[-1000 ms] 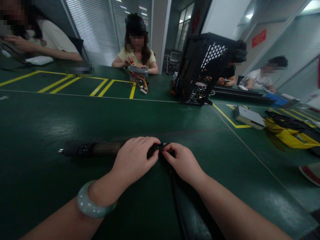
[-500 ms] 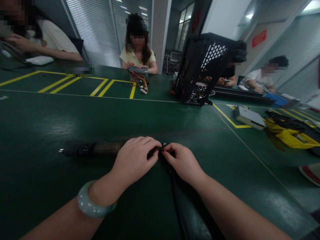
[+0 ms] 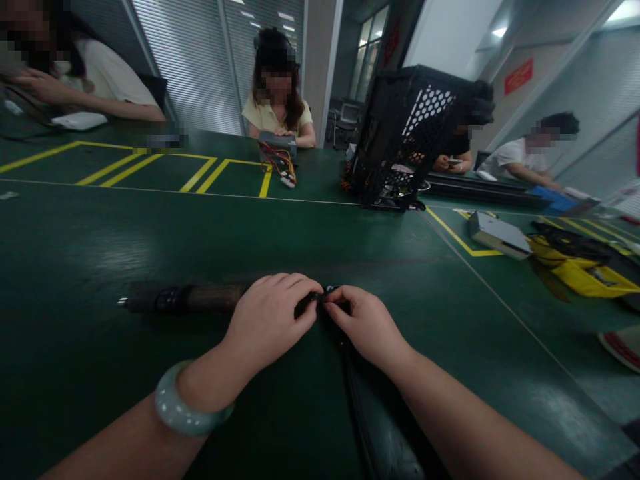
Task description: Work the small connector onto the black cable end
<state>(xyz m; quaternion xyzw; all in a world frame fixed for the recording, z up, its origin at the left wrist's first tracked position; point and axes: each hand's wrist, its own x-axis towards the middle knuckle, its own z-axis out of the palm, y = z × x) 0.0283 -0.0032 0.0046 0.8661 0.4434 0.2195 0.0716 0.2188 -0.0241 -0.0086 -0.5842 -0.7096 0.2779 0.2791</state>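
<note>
A long dark rod with a brown grip (image 3: 213,298) and a metal tip at its left end lies crosswise on the green table (image 3: 165,233). Over its right part, my left hand (image 3: 273,320) is closed, with thumb and fingers around a black piece of it. My right hand (image 3: 367,323) touches the fingertips of the left and pinches something small and dark that I cannot make out. Black strap-like material (image 3: 357,413) hangs from under the right hand toward the near edge. A pale bangle (image 3: 187,403) is on my left wrist.
A black perforated computer case (image 3: 410,140) stands across the table. A power supply (image 3: 280,141) with coloured cables lies before a seated person. To the right are a grey metal box (image 3: 499,235) and a yellow bag (image 3: 590,275). Other people sit around.
Both my hands stay in place. The person across has shifted slightly, and the person at the far right has an arm reaching further toward a blue object.
</note>
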